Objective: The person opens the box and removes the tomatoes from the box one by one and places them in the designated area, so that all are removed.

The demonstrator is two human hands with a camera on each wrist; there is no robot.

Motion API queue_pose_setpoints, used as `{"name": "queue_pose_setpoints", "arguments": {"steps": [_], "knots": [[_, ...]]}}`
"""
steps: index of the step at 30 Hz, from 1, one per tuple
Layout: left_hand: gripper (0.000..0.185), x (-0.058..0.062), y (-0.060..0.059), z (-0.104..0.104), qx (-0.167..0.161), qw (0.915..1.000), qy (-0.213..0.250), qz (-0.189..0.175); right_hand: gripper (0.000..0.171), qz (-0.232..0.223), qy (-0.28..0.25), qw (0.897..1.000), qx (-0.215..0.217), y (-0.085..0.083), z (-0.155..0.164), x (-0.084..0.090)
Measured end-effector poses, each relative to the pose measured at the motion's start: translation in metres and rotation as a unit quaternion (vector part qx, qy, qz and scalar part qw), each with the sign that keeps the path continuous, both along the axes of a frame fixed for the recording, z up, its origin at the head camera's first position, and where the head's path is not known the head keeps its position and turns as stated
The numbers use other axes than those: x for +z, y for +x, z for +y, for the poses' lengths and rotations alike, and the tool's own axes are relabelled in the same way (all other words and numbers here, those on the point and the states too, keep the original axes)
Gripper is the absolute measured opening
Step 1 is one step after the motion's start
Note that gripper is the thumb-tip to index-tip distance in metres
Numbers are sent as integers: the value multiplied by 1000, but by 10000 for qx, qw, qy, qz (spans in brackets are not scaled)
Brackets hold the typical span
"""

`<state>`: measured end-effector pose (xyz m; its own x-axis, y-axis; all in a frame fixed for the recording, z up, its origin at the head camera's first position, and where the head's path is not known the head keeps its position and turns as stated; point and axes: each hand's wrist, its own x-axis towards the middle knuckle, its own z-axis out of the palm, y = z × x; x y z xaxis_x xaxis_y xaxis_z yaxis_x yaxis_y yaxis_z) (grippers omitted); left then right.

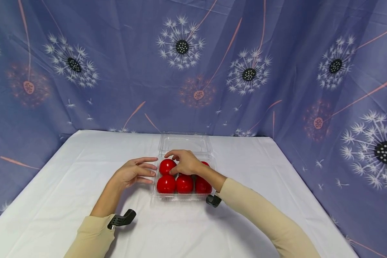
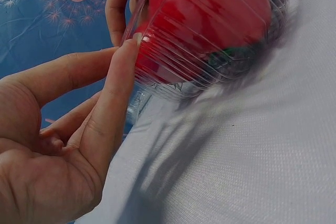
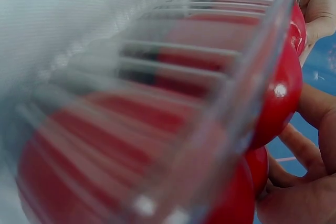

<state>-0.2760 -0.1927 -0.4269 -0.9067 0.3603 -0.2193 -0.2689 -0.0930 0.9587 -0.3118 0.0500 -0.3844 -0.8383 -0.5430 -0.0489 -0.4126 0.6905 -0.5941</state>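
Tomatoes [image 1: 175, 183] lie in the tray [image 1: 180, 196], its lid [image 1: 184, 142] behind, on the table [image 1: 261, 172].

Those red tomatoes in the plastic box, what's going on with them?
A person sits at a table covered in a white cloth, working with a clear plastic box whose lid lies open at the back. The box holds red tomatoes in rows. The right hand reaches over the back row, fingers curled on a tomato there. The left hand rests with straight fingers against the box's left side.

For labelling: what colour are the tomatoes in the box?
Red tomatoes in the clear box; head view shows them best.
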Motion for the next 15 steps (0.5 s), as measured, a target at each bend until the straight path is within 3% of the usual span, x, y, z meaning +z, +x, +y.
{"name": "queue_pose_setpoints", "arguments": {"steps": [15], "knots": [[68, 2, 4, 0, -65, 9999, 100, 36, 56, 233, 231, 9994, 77, 2, -6, -1]]}}
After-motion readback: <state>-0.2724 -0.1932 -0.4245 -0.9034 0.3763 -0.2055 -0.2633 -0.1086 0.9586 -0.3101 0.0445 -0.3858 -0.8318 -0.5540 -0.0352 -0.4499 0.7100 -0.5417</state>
